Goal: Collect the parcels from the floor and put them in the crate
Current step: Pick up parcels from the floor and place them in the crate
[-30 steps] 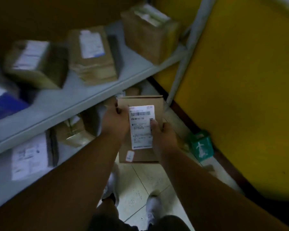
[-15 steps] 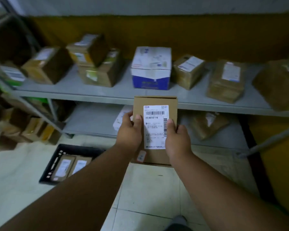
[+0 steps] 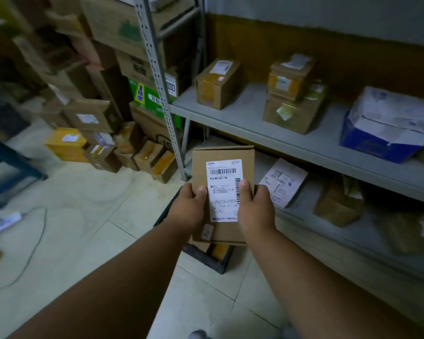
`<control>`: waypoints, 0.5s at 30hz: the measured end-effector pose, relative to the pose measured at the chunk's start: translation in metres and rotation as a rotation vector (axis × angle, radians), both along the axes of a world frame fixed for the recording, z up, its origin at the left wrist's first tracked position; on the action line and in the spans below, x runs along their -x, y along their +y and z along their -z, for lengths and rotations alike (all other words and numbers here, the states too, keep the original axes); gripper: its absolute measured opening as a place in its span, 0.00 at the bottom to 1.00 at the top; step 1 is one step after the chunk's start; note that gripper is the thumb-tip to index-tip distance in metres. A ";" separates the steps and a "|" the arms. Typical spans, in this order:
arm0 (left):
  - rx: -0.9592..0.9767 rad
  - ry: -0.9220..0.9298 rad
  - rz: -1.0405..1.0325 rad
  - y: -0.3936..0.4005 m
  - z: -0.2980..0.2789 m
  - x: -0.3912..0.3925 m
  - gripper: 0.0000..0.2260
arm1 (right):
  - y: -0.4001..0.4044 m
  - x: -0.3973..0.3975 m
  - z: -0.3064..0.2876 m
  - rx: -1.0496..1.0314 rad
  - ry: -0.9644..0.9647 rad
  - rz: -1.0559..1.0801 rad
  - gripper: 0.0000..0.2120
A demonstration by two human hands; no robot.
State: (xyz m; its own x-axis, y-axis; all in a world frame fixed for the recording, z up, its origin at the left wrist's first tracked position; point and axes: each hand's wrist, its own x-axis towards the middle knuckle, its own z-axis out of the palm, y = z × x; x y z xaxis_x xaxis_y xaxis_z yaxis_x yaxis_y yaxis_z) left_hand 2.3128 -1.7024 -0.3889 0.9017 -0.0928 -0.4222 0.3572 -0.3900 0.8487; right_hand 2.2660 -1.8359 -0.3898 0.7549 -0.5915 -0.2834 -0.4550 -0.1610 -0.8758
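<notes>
A flat brown cardboard parcel (image 3: 220, 155) with a white barcode label is held up in front of me. My left hand (image 3: 187, 209) grips its left edge with the thumb on the face. Its right edge is gripped by my right hand (image 3: 255, 210), whose thumb lies on the label. Directly below the parcel, a black crate (image 3: 206, 261) stands on the floor, mostly hidden behind my hands; a bit of a yellow-taped parcel shows inside it.
Grey metal shelves (image 3: 291, 140) with several boxes run along the right. A perforated shelf post (image 3: 162, 94) stands just left of the parcel. Cardboard boxes (image 3: 93, 143) are piled on the floor at the back left. A blue stool (image 3: 8, 167) and a cable (image 3: 34, 241) lie at the left.
My view has swung to the left along the shelves. The parcel stays in both hands and now hangs over the black crate, which was off to the left before.
</notes>
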 end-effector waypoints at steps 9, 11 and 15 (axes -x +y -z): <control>0.026 -0.001 0.075 0.013 0.015 -0.080 0.29 | 0.000 -0.073 0.010 0.393 -0.007 -0.125 0.13; -0.067 -0.152 0.046 0.016 0.012 -0.101 0.34 | -0.005 -0.097 0.014 0.520 0.014 -0.223 0.16; -0.392 -0.587 0.246 0.027 -0.002 -0.144 0.39 | -0.001 -0.140 0.016 0.717 0.102 -0.438 0.18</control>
